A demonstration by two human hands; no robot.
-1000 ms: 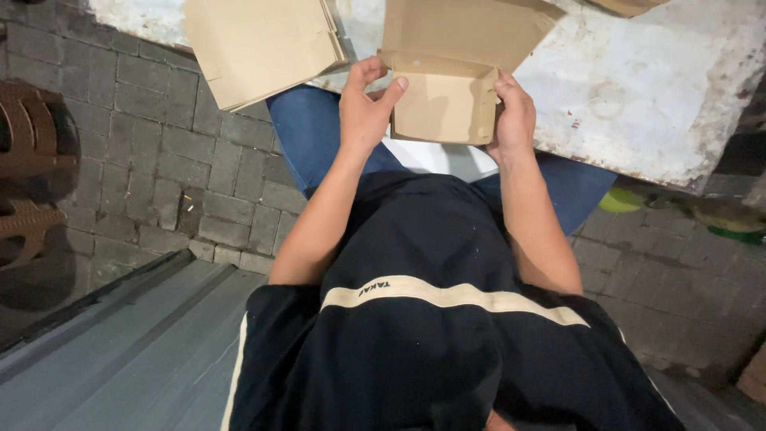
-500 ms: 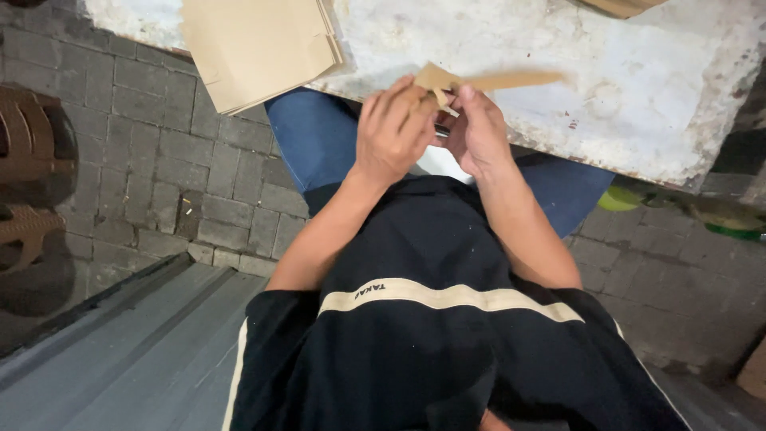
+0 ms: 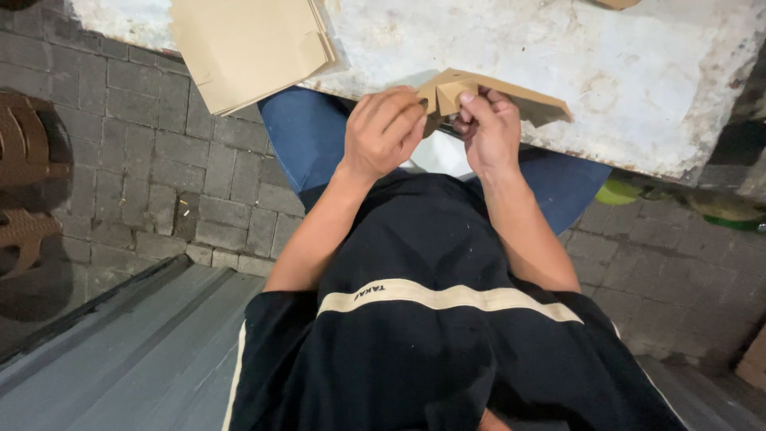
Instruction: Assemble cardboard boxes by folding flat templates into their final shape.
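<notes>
Both my hands pinch one end of a folded brown cardboard piece [image 3: 511, 94] at the near edge of the worn white table [image 3: 622, 72]. My left hand [image 3: 383, 132] grips the fold from the left with curled fingers. My right hand [image 3: 488, 128] holds it from the right, thumb on top. The cardboard lies nearly flat, stretching right over the tabletop. A stack of flat brown cardboard sheets [image 3: 247, 48] overhangs the table's left corner, apart from my hands.
I sit in a black shirt with a cream stripe and blue trousers. Grey brick paving [image 3: 144, 160] lies on the left, with brown plastic chairs [image 3: 28, 183] at the far left. A grey metal sheet [image 3: 120, 359] runs along the bottom left. Green objects [image 3: 622, 191] lie under the table.
A second ago the cardboard box was held open between my spread hands. It has been folded flat, and my hands have come together at its near end.
</notes>
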